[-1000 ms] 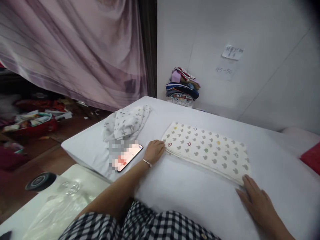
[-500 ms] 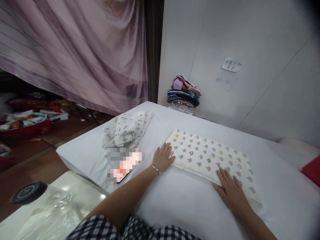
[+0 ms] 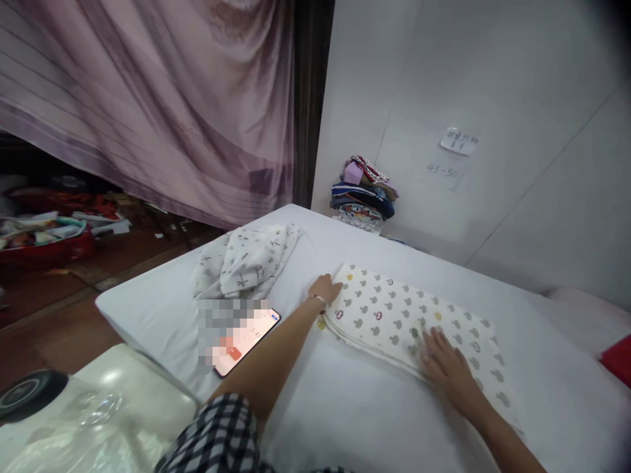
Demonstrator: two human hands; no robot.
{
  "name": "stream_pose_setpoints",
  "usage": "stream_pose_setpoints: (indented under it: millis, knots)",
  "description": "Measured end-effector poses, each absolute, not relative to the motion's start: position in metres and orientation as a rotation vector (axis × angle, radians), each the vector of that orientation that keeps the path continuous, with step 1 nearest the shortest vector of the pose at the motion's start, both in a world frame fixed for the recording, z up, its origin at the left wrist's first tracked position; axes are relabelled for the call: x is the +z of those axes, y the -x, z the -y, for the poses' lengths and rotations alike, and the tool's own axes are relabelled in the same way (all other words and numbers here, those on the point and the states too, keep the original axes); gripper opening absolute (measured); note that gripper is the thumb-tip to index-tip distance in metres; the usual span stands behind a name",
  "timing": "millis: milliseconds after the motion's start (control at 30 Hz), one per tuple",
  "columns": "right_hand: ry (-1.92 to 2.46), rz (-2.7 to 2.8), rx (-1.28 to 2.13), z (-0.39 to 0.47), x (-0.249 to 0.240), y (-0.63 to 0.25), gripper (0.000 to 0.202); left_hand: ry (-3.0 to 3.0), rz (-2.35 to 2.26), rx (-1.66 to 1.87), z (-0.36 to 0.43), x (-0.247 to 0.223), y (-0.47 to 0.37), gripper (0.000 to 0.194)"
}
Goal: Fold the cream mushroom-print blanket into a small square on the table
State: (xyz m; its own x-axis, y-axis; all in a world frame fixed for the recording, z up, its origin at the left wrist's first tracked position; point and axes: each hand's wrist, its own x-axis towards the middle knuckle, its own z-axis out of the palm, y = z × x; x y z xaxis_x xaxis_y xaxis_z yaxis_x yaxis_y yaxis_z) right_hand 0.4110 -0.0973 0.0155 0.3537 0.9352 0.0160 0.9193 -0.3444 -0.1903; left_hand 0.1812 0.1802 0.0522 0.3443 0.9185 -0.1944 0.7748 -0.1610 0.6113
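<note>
A white cloth with grey, red, yellow and green mushroom-like prints (image 3: 404, 315), folded into a long layered rectangle, is lying on a white fabric-covered surface (image 3: 365, 394) in front of me. Both my hands are touching it. Its layers are showing along the near edge and fanning slightly at the near left corner. To my eye, handling it well is calling for light, even pressure — a flat palm over the top and a steady left end, so that the layers are not sliding apart or bunching.

My left arm is reaching forward, and my left hand (image 3: 325, 289) is bending over the cloth's left end, palm down, a silver-coloured bracelet (image 3: 319, 299) circling the wrist. I cannot tell whether those fingers are gripping the fabric or only resting on it. My right hand (image 3: 451, 371) is lying open and palm down across the near edge, right of the middle, its fingers pointing away from me — it is grasping nothing. My right forearm is slanting in from the lower right.

Left of my left arm, a phone with a lit screen (image 3: 249, 341) is lying near a crumpled white cloth with small grey prints (image 3: 251, 259).
</note>
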Motion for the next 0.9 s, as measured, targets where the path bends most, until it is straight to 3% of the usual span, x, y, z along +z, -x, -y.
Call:
stream_pose_setpoints:
  millis: [267, 467, 667, 900]
  knots:
    - [2.45, 1.83, 0.064, 0.07, -0.004, -0.399, 0.059, -1.81, -1.376, 0.198, -0.202, 0.05, -0.193, 0.04]
    - [2.45, 1.839, 0.288, 0.052, 0.025, -0.398, 0.061, -1.961, -1.479, 0.254, -0.19, 0.044, -0.195, 0.032]
    - [2.268, 1.867, 0.191, -0.031, 0.05, -0.377, 0.062, -2.1, -1.515, 0.255, -0.178, 0.045, -0.197, 0.026]
    - [2.31, 1.87, 0.189, -0.116, 0.033, -0.344, 0.062, -2.215, -1.525, 0.274, -0.174, 0.042, -0.191, 0.023]
